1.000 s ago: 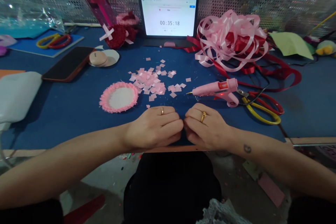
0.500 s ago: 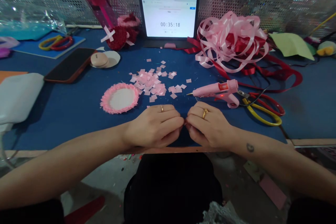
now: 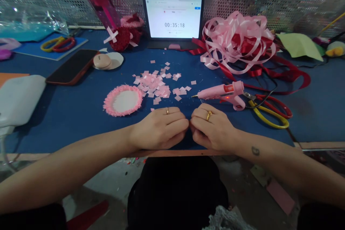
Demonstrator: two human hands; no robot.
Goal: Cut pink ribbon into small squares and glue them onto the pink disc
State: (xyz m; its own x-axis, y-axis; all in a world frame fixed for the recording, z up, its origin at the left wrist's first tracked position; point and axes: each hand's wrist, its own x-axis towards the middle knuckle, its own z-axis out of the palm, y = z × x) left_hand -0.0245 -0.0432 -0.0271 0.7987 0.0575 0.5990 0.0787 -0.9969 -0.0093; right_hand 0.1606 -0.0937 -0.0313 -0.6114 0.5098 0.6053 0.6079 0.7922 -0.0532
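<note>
My left hand (image 3: 163, 128) and my right hand (image 3: 211, 126) meet at the fingertips above the table's front edge, both closed with fingers curled. Whatever they pinch between them is hidden by the fingers. Just past my hands lies a heap of small pink ribbon squares (image 3: 154, 84). A round white disc (image 3: 125, 101) with a ruffled pink border (image 3: 109, 107) rests left of the heap. Close beyond my right hand, a pink glue gun (image 3: 215, 92) lies on its side with its nozzle pointing left and a small red light showing.
Red-and-yellow scissors (image 3: 269, 115) lie right of the glue gun. Behind are tangled pink ribbon (image 3: 237, 39) and a tablet (image 3: 174, 18) showing a timer. A phone (image 3: 72, 67), a white charger (image 3: 20, 99) and a second pair of scissors (image 3: 58, 44) are on the left.
Both hands stay almost in place, with the fingers shifting slightly and the fingertips pressed together. The other things lie as before.
</note>
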